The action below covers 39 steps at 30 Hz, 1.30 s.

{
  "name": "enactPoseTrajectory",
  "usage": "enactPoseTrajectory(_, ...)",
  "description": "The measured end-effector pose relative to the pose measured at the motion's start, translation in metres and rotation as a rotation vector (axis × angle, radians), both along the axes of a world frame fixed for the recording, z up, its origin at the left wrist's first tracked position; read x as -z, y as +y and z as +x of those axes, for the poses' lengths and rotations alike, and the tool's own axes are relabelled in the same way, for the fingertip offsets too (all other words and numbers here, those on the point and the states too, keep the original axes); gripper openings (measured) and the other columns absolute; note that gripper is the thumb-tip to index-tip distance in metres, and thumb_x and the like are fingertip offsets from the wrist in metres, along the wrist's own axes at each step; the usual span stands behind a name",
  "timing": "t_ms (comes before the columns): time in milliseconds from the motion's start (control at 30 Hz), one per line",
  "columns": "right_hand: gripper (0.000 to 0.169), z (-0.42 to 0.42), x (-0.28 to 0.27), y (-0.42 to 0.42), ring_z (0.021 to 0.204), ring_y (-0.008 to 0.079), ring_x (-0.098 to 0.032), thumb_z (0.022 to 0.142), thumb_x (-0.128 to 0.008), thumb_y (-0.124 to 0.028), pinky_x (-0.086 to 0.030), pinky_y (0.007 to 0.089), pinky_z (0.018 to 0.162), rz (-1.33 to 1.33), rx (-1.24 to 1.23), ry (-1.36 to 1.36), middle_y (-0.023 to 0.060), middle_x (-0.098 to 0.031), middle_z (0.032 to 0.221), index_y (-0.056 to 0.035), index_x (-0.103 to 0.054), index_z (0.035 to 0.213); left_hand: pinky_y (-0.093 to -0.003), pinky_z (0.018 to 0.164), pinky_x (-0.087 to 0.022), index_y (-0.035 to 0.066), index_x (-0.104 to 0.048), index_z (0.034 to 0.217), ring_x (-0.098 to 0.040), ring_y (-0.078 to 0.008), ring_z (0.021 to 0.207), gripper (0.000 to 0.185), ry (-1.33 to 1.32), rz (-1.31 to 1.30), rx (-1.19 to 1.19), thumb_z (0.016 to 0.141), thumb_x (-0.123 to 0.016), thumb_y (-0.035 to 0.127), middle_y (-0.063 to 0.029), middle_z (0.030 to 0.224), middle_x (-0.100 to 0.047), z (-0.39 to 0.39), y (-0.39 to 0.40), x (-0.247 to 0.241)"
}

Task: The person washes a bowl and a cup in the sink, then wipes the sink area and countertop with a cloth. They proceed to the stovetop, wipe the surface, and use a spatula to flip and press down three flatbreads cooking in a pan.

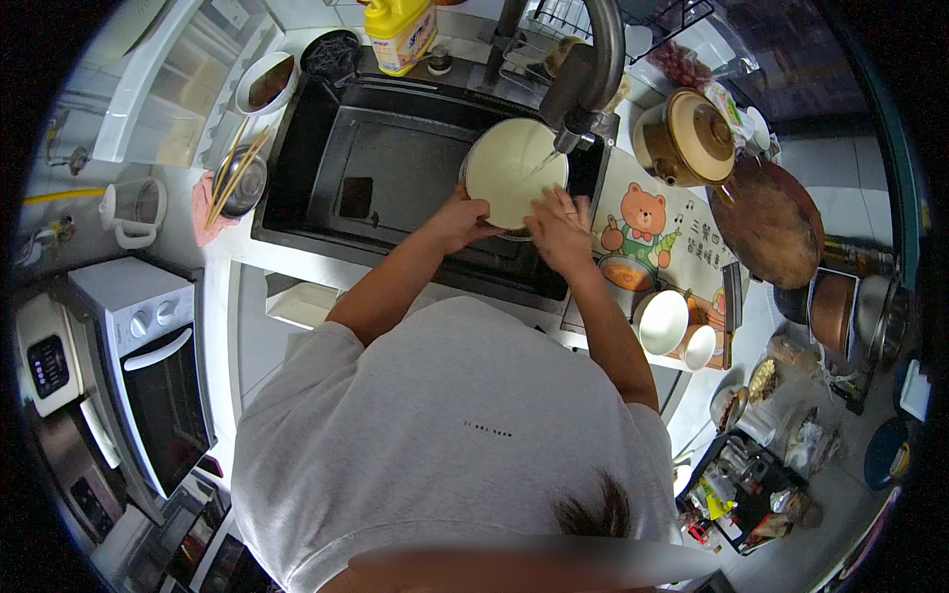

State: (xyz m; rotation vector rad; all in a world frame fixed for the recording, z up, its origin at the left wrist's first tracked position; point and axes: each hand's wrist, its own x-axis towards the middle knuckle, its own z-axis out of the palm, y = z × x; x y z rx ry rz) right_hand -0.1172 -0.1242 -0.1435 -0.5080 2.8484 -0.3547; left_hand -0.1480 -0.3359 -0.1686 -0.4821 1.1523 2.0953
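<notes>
A deep round cream-coloured bowl [511, 167] is tilted in the right part of the black sink [400, 148], its inside facing up. My left hand [468, 221] grips its near-left rim, with the thumb over the edge. At the near-right rim is my right hand [561, 228], slightly blurred, its fingers apart and a ring on one of them. The dark faucet [574, 137] hangs over the bowl's right side, and a thin stream of water runs from it into the bowl. The bowl's underside is mostly hidden.
Right of the sink, a bear-printed mat [637, 222] carries two white bowls [662, 322]. A lidded clay pot [689, 137] and a round wooden board [771, 222] stand beyond. Behind the sink is a yellow detergent bottle [400, 37]; left, a metal bowl [243, 181] with chopsticks.
</notes>
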Motion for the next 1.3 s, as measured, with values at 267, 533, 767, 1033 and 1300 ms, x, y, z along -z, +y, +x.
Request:
enactPoseTrajectory(267, 0.063, 0.016, 0.031, -0.016, 0.123, 0.0340, -0.044, 0.088, -0.064, -0.024, -0.039, 0.0452, 0.099, -1.170, 0.842, -0.162, 0.0193, -0.042, 0.137, -0.0072, -0.034, 0.141, -0.0443, 0.092, -0.055, 0.001, -0.036, 0.135, -0.059, -0.0307, 0.111, 0.052, -0.240, 0.191, 0.108, 0.085, -0.050, 0.002, -0.0178, 0.127, -0.051, 0.009, -0.006, 0.015)
enactPoseTrajectory(533, 0.055, 0.031, 0.033, 0.005, 0.112, 0.0340, -0.054, 0.083, -0.054, -0.015, -0.051, 0.0480, 0.083, -1.460, 1.022, -0.557, 0.0169, -0.049, 0.125, -0.0063, -0.035, 0.134, -0.0433, 0.083, -0.055, -0.002, -0.040, 0.132, -0.060, -0.0313, 0.107, 0.052, 0.023, -0.022, 0.312, 0.090, -0.060, 0.019, -0.0158, 0.126, -0.054, 0.015, 0.015, 0.041)
enactPoseTrajectory(767, 0.060, 0.042, -0.014, 0.003, 0.116, 0.0389, -0.051, 0.083, -0.054, -0.020, -0.054, 0.0512, 0.081, -1.191, 1.007, -0.716, 0.0206, -0.043, 0.129, -0.0037, -0.028, 0.134, -0.0443, 0.076, -0.055, 0.006, -0.051, 0.124, -0.064, -0.0322, 0.099, 0.042, 0.837, -1.064, 0.431, 0.089, -0.059, 0.026, -0.0177, 0.115, -0.061, -0.018, -0.009, 0.037)
enactPoseTrajectory(1033, 0.059, 0.045, -0.004, -0.006, 0.112, 0.0354, -0.053, 0.083, -0.054, -0.030, -0.048, 0.0493, 0.088, -1.268, 1.040, -0.913, 0.0174, -0.050, 0.128, -0.0030, -0.039, 0.134, -0.0464, 0.086, -0.049, 0.010, -0.063, 0.102, -0.063, -0.0286, 0.100, 0.027, 1.255, -1.354, 0.679, 0.085, -0.059, 0.031, -0.0136, 0.106, -0.064, -0.038, -0.006, -0.007)
enactPoseTrajectory(1300, 0.059, 0.034, 0.016, -0.006, 0.113, 0.0310, -0.054, 0.093, -0.047, -0.046, -0.048, 0.0480, 0.089, -1.310, 0.980, -0.833, 0.0130, -0.051, 0.129, -0.0073, -0.037, 0.137, -0.0497, 0.102, -0.037, 0.009, -0.050, 0.133, -0.048, -0.0363, 0.121, 0.054, 1.686, -1.154, 0.479, 0.087, -0.058, 0.038, -0.0184, 0.130, -0.051, -0.003, 0.045, 0.030)
